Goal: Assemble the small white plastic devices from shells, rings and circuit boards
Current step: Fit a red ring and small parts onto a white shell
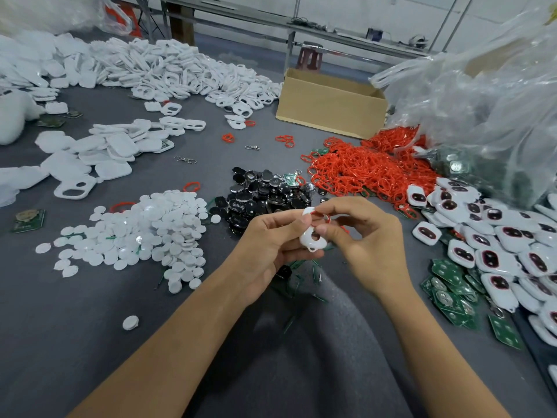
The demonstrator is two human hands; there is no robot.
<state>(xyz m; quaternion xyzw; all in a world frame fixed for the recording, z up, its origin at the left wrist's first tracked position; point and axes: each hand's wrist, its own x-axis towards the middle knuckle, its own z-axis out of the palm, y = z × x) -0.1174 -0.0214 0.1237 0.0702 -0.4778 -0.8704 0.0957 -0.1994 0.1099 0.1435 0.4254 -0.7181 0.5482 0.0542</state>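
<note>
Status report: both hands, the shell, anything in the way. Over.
Both busy: left hand holds white shell; right hand pinches red ring at its upper end. Nothing blocking; black parts pile lies just beyond.

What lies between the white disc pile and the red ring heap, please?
A pile of shiny black pieces lies between the discs and rings, seen in the head view.

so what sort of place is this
Probably a small factory's hand-assembly workshop: heaps of white shells, red rings and green circuit boards cover the grey surface, and a cardboard box stands behind them.
</note>
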